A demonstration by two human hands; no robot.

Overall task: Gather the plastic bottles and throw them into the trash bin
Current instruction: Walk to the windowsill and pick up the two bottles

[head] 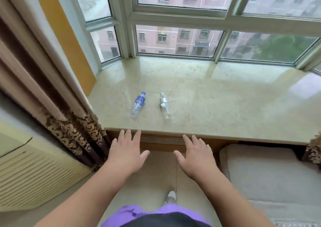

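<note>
Where sill (208, 96) shines, 2 bottles (138, 103)

1. Soft, even daylight comes in through the window (178, 41); the scene is bright, with no harsh shadows.
2. The polished sill (217, 94) carries pale glare: washed-out streaks below the window frames and a bright patch at far right.
3. Faint, diffuse shadows lie beside the two bottles (139, 103).
4. The wide-angle lens bends straight lines: the window frames splay outward and the curtain (52, 91) leans steeply at left.
5. The buildings seen through the glass look hazy and smeared.
6. Detail is soft overall; both forearms at the bottom edge are stretched and slightly blurred.
</note>
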